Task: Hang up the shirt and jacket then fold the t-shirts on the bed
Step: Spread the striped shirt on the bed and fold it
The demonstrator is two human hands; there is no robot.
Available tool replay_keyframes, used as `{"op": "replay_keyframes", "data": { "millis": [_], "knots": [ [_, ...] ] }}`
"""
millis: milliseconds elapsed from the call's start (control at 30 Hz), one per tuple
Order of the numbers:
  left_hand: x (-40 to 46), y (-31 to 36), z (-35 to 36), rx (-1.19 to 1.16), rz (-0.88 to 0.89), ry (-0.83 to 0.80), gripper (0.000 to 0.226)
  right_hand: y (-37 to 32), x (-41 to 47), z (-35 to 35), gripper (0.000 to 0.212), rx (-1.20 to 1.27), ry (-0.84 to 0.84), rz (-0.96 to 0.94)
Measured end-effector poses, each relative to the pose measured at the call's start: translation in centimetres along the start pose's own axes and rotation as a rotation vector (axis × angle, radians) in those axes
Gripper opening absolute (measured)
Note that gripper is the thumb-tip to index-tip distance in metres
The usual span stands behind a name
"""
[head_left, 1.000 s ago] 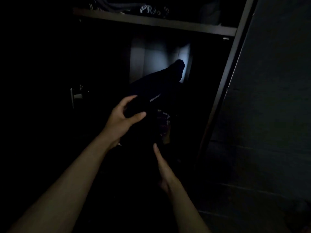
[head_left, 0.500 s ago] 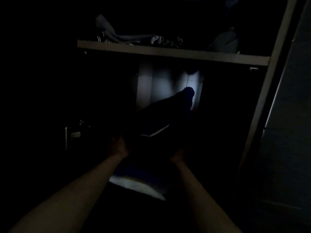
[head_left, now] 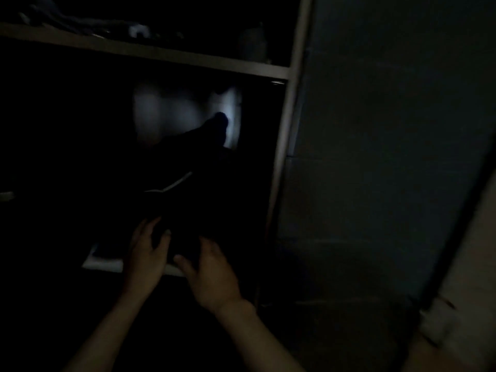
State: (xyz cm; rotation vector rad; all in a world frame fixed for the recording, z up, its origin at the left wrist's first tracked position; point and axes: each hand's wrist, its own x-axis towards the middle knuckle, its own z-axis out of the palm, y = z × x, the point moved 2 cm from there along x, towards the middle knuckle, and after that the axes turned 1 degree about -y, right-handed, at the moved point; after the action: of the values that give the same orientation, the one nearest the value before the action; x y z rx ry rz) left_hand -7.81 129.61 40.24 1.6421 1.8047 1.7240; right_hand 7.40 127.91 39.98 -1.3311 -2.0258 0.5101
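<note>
Although the scene is very dark, both bare hands are visible reaching into an open wardrobe compartment. A dark garment [head_left: 198,167], shirt or jacket cannot be told, hangs or drapes inside the compartment, rising from the hands toward 1 o'clock, where its top end shows as a rounded silhouette against a pale lit panel [head_left: 171,114] at the back. A thin light stripe crosses the garment near its middle.

The left hand [head_left: 146,253] sits at the garment's lower edge, at 7 o'clock from the garment's centre. Its fingers and thumb are spread, with dark cloth showing between thumb and forefinger; whether it actually pinches the cloth cannot be told. The right hand [head_left: 212,275] lies just beside the left, at 4 o'clock from it, fingers loosely spread and tips at the lower hem; contact cannot be confirmed.

A pale flat object [head_left: 104,261] lies on the compartment floor below the left hand. A shelf [head_left: 150,53] spans the compartment at 12 o'clock, carrying indistinct dark items. A wardrobe upright [head_left: 287,124] borders the compartment at 3 o'clock.
</note>
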Motion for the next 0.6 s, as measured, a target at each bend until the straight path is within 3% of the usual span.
{"op": "replay_keyframes", "data": {
  "millis": [167, 367, 600],
  "knots": [
    [-10.0, 13.5, 2.1, -0.341, 0.171, -0.207, 0.034, 2.6, -15.1, -8.1, 0.06, 0.046, 0.079, 0.126],
    [-28.6, 31.2, 5.2, -0.64, 0.443, -0.773, 0.031, 8.1, -39.2, -22.3, 0.036, -0.09, 0.406, 0.557],
    [-53.0, 45.3, 4.6, -0.882, 0.701, -1.36, 0.02, 2.2, -70.0, -29.0, 0.051, -0.368, 0.77, 1.047]
  ]
}}
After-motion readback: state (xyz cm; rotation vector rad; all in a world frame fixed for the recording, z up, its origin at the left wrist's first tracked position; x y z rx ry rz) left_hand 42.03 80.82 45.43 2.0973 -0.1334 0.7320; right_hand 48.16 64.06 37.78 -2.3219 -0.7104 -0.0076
